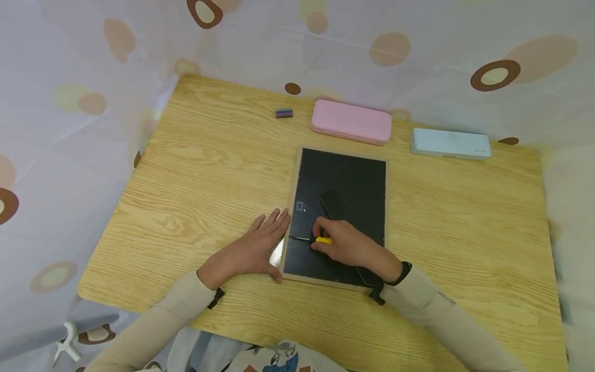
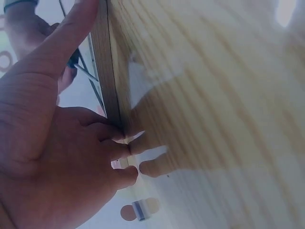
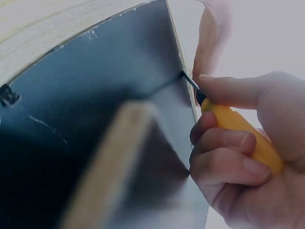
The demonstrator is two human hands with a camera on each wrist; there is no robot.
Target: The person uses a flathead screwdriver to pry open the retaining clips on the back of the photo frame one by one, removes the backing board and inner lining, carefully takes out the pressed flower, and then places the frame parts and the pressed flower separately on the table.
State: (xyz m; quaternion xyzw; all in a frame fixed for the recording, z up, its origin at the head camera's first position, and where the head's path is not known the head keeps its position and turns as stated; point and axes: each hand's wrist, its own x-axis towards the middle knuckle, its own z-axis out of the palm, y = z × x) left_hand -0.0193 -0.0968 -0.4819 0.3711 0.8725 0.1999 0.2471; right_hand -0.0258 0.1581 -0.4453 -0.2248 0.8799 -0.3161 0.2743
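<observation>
A picture frame [image 1: 353, 175] lies with its black back upward and a pale wooden edge around it. My right hand [image 1: 347, 244] grips a screwdriver [image 3: 245, 136] by its yellow handle, fingers curled round it. In the right wrist view the thin metal shaft [image 3: 191, 82] reaches the seam at the frame's side edge. My left hand [image 1: 257, 248] touches the frame's left side, fingers straight and thumb spread near the lower left corner. A dark stand flap [image 1: 331, 202] slants across the backing, partly hidden by the right hand.
Behind the frame stand a pink case [image 1: 351, 122] and a pale blue-white box [image 1: 451, 143]. A small dark block [image 1: 284, 113] is left of the pink case. All rest on the wooden table [image 1: 186, 206], with a patterned curtain [image 1: 344, 46] along its back.
</observation>
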